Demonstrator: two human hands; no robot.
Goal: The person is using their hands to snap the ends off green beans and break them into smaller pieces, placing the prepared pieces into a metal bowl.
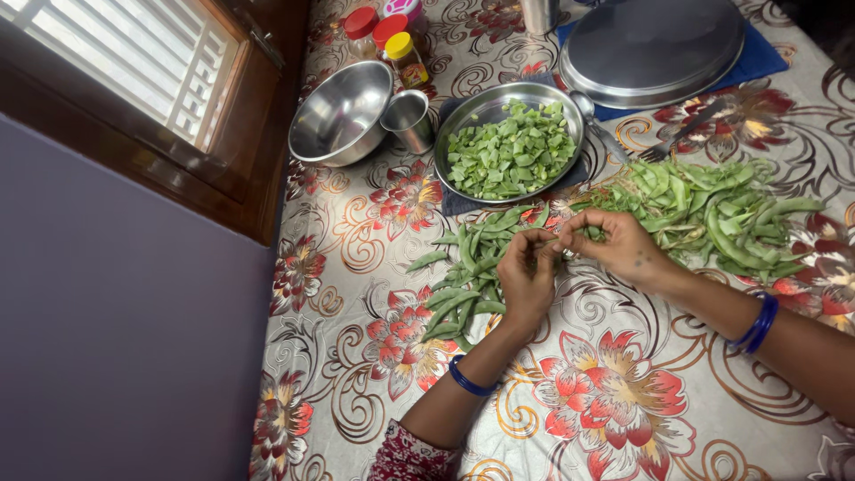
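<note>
I see a single green bean pod (pixel 559 242) pinched between my two hands, held just above a floral tablecloth (pixel 623 392). My left hand (pixel 527 272) has its fingertips pressed together on one end of the pod. My right hand (pixel 617 245) pinches the other end, fingers curled in. Both wrists wear blue bangles.

Under and to the left of my left hand lies a loose pile of whole pods (pixel 463 285). Behind my right hand, spreading to the right, lies a larger heap of pods (pixel 712 209).

Just beyond the hands sits a round steel plate (pixel 459 116) filled with chopped green pieces (pixel 508 151). Left of it a small steel cup (pixel 408 118) stands, touching a bare steel bowl (pixel 340 111). Behind these stand jars with red and yellow lids (pixel 385 31). A large overturned steel plate (pixel 655 44) rests on a blue cloth at the far right, with a fork (pixel 681 134) near it. A window (pixel 134 53) fills the upper left.
</note>
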